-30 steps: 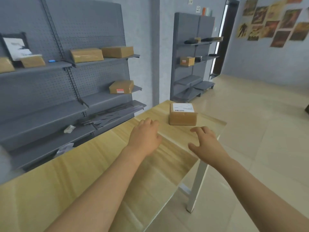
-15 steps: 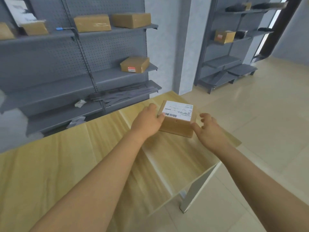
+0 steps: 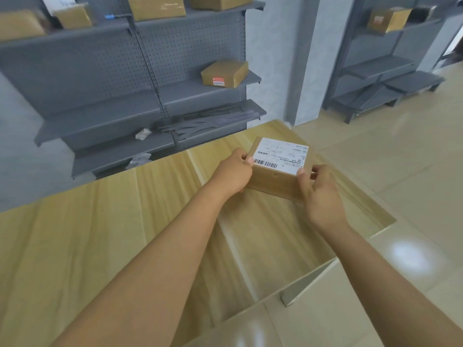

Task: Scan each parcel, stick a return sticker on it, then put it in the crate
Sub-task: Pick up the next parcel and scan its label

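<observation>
A small brown cardboard parcel (image 3: 275,181) with a white barcode label on top sits near the far right corner of the wooden table (image 3: 112,234). My left hand (image 3: 231,172) grips its left side, thumb on the top edge. My right hand (image 3: 319,190) grips its right near corner, thumb on the label's corner. No scanner, sticker or crate is in view.
Grey pegboard shelving (image 3: 150,71) behind the table carries several brown parcels, one with a red sticker (image 3: 224,72). A second grey rack (image 3: 380,71) stands at the right with another parcel (image 3: 387,18). Tiled floor lies right of the table's edge.
Both hands reached forward from the tabletop to the parcel and closed on its two sides. The view has moved closer and tilted down.
</observation>
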